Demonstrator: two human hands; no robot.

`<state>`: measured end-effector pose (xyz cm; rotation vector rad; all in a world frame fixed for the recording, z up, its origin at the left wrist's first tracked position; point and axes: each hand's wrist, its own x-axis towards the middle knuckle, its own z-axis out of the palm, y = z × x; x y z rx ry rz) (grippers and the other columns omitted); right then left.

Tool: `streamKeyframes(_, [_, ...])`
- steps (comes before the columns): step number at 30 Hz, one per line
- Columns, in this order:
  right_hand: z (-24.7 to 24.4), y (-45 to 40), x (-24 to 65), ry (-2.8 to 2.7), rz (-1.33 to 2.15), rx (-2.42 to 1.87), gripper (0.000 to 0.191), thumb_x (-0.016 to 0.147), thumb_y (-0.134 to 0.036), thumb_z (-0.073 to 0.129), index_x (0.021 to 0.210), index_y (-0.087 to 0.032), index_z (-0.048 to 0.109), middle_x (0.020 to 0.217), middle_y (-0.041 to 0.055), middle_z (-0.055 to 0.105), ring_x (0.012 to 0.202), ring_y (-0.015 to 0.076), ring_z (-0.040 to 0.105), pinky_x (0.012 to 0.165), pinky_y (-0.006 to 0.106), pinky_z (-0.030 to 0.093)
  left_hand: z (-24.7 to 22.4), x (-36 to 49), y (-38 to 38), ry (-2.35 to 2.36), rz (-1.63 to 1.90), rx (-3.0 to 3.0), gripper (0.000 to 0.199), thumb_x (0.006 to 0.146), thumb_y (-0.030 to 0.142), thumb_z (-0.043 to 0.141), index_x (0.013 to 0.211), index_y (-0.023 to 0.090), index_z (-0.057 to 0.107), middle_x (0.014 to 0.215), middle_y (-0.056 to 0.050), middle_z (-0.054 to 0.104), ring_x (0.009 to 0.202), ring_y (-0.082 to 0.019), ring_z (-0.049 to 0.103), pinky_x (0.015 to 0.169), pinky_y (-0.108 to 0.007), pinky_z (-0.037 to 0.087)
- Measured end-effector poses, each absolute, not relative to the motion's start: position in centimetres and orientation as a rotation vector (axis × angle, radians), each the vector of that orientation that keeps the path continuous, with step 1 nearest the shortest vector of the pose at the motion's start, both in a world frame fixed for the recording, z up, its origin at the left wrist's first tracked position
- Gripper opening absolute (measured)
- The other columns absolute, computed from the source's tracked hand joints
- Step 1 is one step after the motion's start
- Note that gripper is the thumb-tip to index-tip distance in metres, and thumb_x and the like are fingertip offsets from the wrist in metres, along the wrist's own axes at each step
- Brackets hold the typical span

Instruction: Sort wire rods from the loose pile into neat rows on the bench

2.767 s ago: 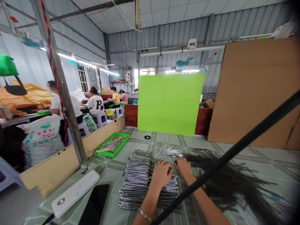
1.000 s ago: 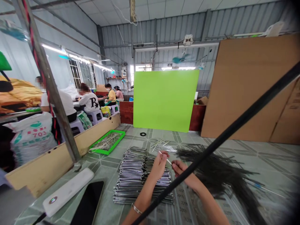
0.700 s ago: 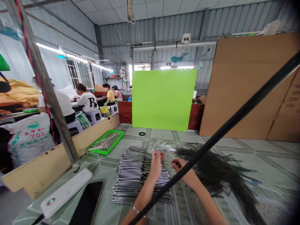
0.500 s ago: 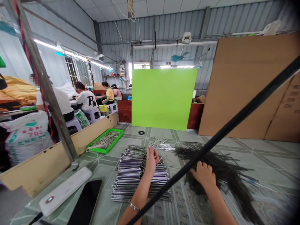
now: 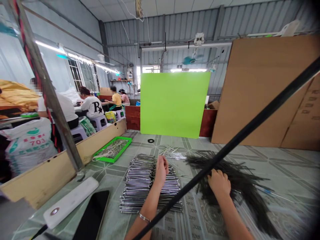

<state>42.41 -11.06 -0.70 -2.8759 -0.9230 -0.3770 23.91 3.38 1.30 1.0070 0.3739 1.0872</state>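
Note:
Over a neat stack of thin metal rods (image 5: 140, 186) hovers my left hand (image 5: 162, 168), its fingers curled closed; whatever they hold is hidden. My right hand (image 5: 220, 182) rests at the near side of a loose heap of thin black strips (image 5: 237, 176), with its fingers bent down and closed on some of them; the fingertips are partly hidden. Just beyond my left hand lies a small scatter of thin silvery pieces (image 5: 176, 155). A dark slanting bar (image 5: 200, 180) crosses in front of the view, between my hands.
To the left are a green tray (image 5: 112, 150) of small metal pieces, a white elongated device (image 5: 71, 201) and a dark phone (image 5: 92, 215). A black ring (image 5: 150, 141) lies before the green panel (image 5: 175, 105). Cardboard (image 5: 265, 93) stands at right; several people sit beyond the wooden edge.
My right hand has shifted slightly right, and its thumb has drawn in so the fingers are closed. My left hand has turned a little and stays over the rods.

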Motion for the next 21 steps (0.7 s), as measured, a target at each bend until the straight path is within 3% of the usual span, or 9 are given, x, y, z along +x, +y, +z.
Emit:
streamKeyframes(10, [-0.2, -11.7, 43.4, -0.935, -0.460, -2.737, 0.021, 0.086, -0.026, 0.043, 0.095, -0.020, 0.061, 0.097, 0.0086, 0.063, 0.097, 0.0282, 0.052, 0.074, 0.041, 0.039, 0.2, 24.4, 3.7, 0.359, 1.055, 1.061, 0.053, 0.067, 0.072, 0.048, 0.068, 0.020, 0.038, 0.043, 0.011, 0.029, 0.032, -0.003, 0.020, 0.032, -0.018, 0.014])
streamKeyframes(17, [-0.5, -11.2, 44.2, -0.957, -0.780, -2.373, 0.025, 0.088, -0.025, 0.035, 0.097, -0.014, 0.056, 0.079, 0.0116, 0.062, 0.083, 0.0260, 0.056, 0.076, 0.042, 0.039, 0.8, 24.1, 3.3, 0.384, 1.180, 1.313, 0.040, 0.062, 0.039, 0.073, 0.060, 0.017, 0.040, 0.055, 0.008, 0.034, 0.050, -0.005, 0.030, 0.048, -0.019, 0.027])
streamKeyframes(21, [-0.3, -10.4, 43.6, -1.079, -0.859, -1.992, 0.030, 0.089, -0.028, 0.029, 0.097, -0.013, 0.053, 0.085, 0.0135, 0.061, 0.083, 0.0247, 0.055, 0.078, 0.041, 0.042, 1.2, 24.0, 3.1, 0.339, 1.092, 1.111, 0.045, 0.059, 0.040, 0.074, 0.058, 0.019, 0.034, 0.052, 0.009, 0.029, 0.046, -0.004, 0.024, 0.045, -0.020, 0.022])
